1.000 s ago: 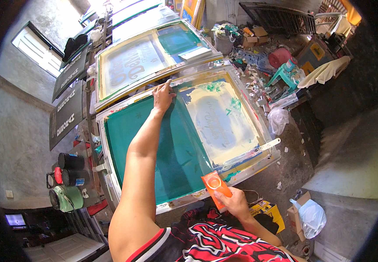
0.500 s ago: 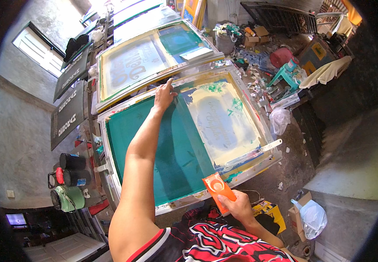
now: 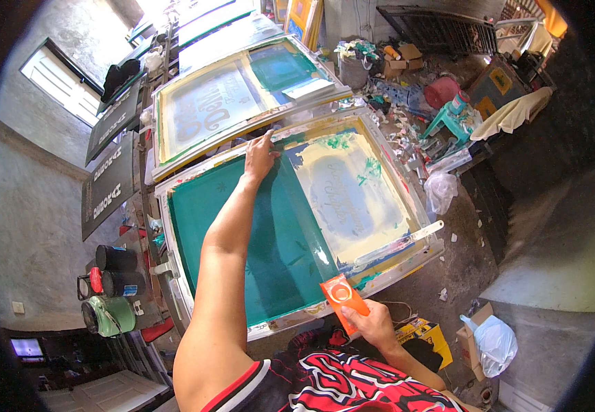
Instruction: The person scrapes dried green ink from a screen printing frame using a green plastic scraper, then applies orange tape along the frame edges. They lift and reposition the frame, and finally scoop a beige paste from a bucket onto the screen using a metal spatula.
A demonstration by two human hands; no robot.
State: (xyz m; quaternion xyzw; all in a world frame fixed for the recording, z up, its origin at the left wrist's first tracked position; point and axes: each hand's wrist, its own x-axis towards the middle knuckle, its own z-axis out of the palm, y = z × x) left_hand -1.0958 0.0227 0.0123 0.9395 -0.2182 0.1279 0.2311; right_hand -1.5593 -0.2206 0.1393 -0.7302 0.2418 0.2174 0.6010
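Screen [image 3: 280, 326], framed, head view: its green area [image 3: 201, 199] lay at left, its cream area [image 3: 342, 161] at right.

Left arm [image 3: 222, 254]: was stretched long across the screen's green area, elbow slightly bent.

Left hand [image 3: 260, 159]: rested back upward at the screen's far rim, fingers reaching forward, loosely bent; whether they pinched anything could not be told.

Right forearm [image 3: 411, 360]: was angled inward, low, before the screen's near edge.

Right hand [image 3: 373, 323]: sat just off that edge, fingers closed around an orange hand tool [image 3: 342, 295], whose ringed end pointed toward the screen's near rim.

Clear strip [image 3: 322, 256]: ran along the screen's green-cream border, glinting near the tool.

White bar [image 3: 400, 244]: crossed the screen's near right corner.

Second framed screen [image 3: 205, 155]: lay beyond the screen's far rim.
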